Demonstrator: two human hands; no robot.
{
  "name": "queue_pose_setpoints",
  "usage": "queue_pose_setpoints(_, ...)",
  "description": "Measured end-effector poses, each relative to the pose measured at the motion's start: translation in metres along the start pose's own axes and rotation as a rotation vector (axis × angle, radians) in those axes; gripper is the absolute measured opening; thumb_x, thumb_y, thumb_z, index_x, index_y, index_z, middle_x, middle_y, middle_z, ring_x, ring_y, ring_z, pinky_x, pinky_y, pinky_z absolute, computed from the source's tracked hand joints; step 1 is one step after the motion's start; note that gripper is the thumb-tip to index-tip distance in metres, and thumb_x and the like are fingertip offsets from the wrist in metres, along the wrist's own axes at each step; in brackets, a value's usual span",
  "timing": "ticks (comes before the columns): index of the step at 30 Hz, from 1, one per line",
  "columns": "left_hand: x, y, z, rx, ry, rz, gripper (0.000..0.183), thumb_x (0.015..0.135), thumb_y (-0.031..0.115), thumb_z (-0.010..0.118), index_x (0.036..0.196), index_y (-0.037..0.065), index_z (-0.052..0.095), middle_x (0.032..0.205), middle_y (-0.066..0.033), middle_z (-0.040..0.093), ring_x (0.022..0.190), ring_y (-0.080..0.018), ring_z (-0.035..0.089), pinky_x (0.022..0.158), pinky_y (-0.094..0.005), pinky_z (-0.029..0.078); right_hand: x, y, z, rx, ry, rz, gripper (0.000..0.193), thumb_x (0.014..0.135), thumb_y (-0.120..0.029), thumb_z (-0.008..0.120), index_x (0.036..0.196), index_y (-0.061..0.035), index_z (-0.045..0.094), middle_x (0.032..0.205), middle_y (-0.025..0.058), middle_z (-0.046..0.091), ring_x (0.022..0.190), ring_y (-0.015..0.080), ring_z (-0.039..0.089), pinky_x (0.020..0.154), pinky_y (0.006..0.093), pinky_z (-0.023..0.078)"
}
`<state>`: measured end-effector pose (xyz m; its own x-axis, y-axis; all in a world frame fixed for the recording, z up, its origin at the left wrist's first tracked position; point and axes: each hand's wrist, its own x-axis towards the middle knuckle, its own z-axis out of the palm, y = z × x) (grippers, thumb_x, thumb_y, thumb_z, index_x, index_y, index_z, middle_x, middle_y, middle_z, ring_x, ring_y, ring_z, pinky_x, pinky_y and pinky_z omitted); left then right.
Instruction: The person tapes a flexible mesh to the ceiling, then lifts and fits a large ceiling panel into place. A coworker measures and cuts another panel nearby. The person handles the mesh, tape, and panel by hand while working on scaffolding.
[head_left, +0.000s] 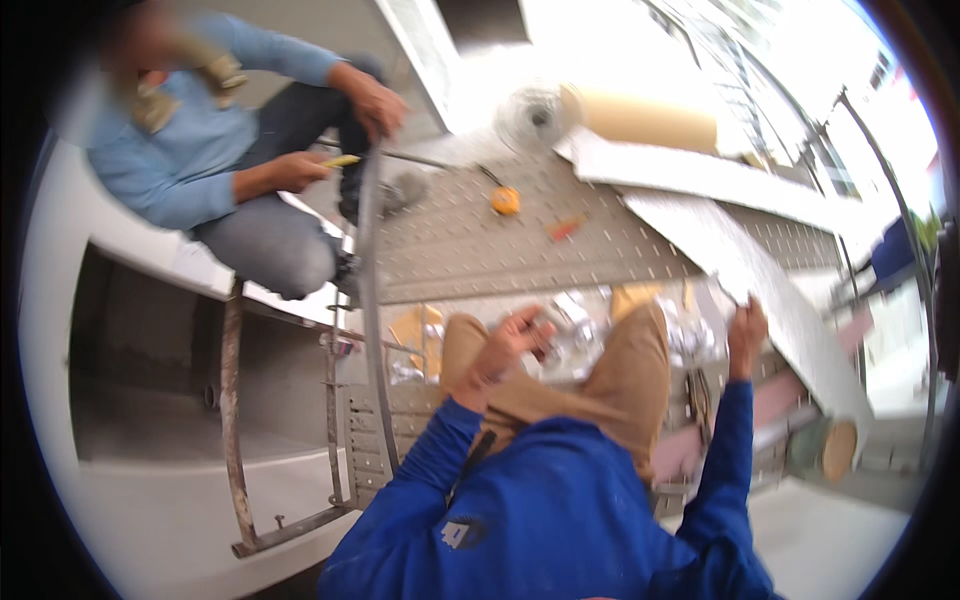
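Silver sheet (775, 300): likely light, bendy, slippery; hold by edges | right hand (746, 332) beside sheet: can't tell grip | left hand (512, 345) left of sheet: grip loose, seems empty

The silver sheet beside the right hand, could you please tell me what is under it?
Metal platform shows beside the silver sheet, and a pink board appears to pass beneath it. Anything else under it is covered and cannot be seen.
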<state>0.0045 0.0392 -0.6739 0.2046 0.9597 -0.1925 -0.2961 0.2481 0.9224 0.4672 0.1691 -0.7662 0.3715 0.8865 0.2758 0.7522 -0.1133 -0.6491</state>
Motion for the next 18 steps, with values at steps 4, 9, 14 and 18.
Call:
queue_pose_setpoints(4,-0.003,-0.002,0.003,0.007,-0.028,-0.012,0.029,0.104,0.032,0.066,0.118,0.006,0.067,0.09,0.0017,0.069,0.076,-0.0053,0.064,0.065,-0.024,0.055,-0.047,-0.026,0.025,-0.003,0.045,-0.175,0.045,0.087,-0.002,0.068,0.131,0.0059,0.064,0.125,0.0264,0.067,0.12,0.043,0.061,0.107,0.0489,0.044)
queue_pose_setpoints(9,-0.001,-0.017,0.004,-0.049,-0.038,-0.044,0.03,0.104,0.036,0.065,0.114,0.008,0.067,0.087,0.0032,0.067,0.074,-0.0044,0.063,0.065,-0.0228,0.054,-0.099,-0.135,0.031,0.479,-0.373,-0.26,0.064,0.079,-0.005,0.078,0.14,-0.0019,0.06,0.133,0.0219,0.064,0.121,0.0386,0.061,0.104,0.0452,0.048)
queue_pose_setpoints(14,-0.006,-0.031,0.006,-0.226,-0.013,-0.067,0.031,0.103,0.04,0.065,0.112,0.01,0.067,0.087,0.0034,0.068,0.074,-0.0051,0.064,0.064,-0.0234,0.055,-0.128,-0.22,0.016,0.71,-0.707,-0.417,0.072,0.072,0.0,0.08,0.142,-0.0021,0.059,0.14,0.0194,0.061,0.126,0.0354,0.061,0.099,0.0408,0.053)
queue_pose_setpoints(18,-0.013,-0.035,0.005,-0.325,-0.022,-0.048,0.03,0.104,0.041,0.063,0.112,0.013,0.066,0.09,0.0047,0.068,0.077,-0.0056,0.066,0.066,-0.0242,0.055,-0.132,-0.244,0.026,0.781,-0.711,-0.485,0.052,0.076,0.003,0.073,0.128,0.0011,0.067,0.129,0.0204,0.068,0.117,0.036,0.067,0.096,0.0384,0.055)
